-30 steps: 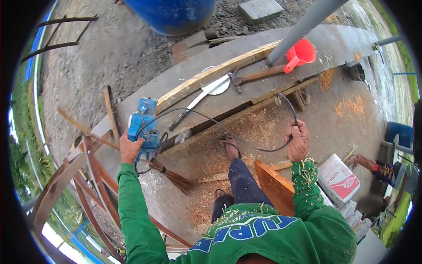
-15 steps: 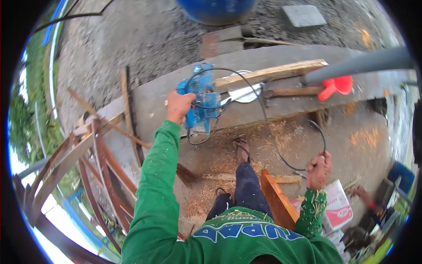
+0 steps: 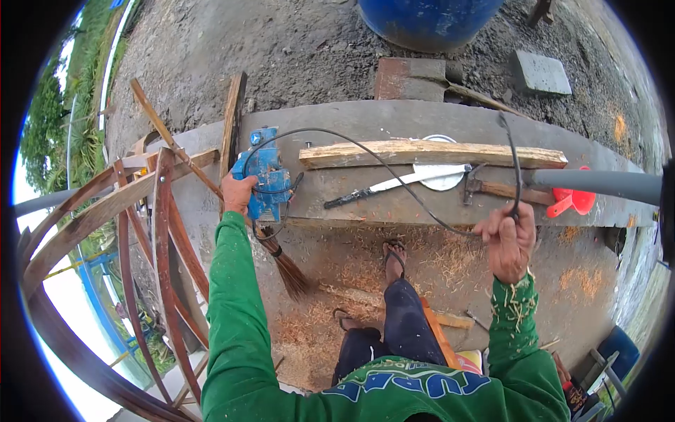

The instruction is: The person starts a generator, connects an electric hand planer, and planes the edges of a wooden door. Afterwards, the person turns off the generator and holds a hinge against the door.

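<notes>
A blue electric planer (image 3: pixel 266 174) is at the left part of the concrete ledge. My left hand (image 3: pixel 238 195) is wrapped round its near side. From the tool a black power cord (image 3: pixel 519 165) loops to the right, and my right hand (image 3: pixel 509 243) grips it, with one end sticking up past the fingers. Between the hands, a rough wooden plank (image 3: pixel 432 152) lies along the ledge. In front of it lie a long knife (image 3: pixel 401 181) with a dark handle, a round white object (image 3: pixel 443 183) and a hammer (image 3: pixel 508 191).
A red dipper (image 3: pixel 580 200) sits by a grey pipe (image 3: pixel 598 183) on the right. Brown wooden framework (image 3: pixel 165 246) stands at left, near a stick broom (image 3: pixel 288 274). Beyond the ledge (image 3: pixel 337 116) are a blue drum (image 3: pixel 432 21) and a concrete block (image 3: pixel 541 72). Shavings cover the floor.
My left hand has carried the planer left along the ledge, uncovering the plank's end and the knife. My right hand has moved forward with the cord. The view has shifted.
</notes>
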Tool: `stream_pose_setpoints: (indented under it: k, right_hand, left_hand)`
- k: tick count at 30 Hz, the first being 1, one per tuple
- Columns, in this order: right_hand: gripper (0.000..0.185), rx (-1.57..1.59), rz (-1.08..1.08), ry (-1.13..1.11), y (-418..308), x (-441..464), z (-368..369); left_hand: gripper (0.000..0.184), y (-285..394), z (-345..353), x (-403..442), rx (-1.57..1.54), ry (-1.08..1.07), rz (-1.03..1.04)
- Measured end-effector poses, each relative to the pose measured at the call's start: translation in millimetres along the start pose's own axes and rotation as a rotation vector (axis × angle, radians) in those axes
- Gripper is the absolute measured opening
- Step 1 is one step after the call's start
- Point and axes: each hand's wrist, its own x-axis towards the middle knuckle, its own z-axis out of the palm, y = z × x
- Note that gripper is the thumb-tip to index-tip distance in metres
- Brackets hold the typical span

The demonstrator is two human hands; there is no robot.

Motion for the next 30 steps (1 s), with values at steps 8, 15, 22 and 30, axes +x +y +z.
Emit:
stream_pose_setpoints:
  k: [8, 15, 22, 30]
  right_hand:
    - [0.019, -0.348, 0.030, -0.262, 60.6, 62.4, 39.7]
    - [0.017, -0.689, 0.141, -0.290, 79.0, 93.8, 54.3]
    - [0.019, -1.244, 0.066, -0.246, 166.8, 155.5, -46.4]
    - [0.029, -2.140, -0.041, -0.535, 214.5, 158.1, -150.9]
  left_hand:
    - [0.027, -20.2, 9.2, 30.3, -0.044, -0.017, 0.036]
    - [0.021, -25.6, 17.9, 41.2, -0.086, -0.097, -0.001]
    - [0.042, -25.3, 10.0, 36.3, -0.019, -0.186, 0.040]
    - [0.069, -27.0, -32.0, -148.7, 0.192, 0.149, 0.209]
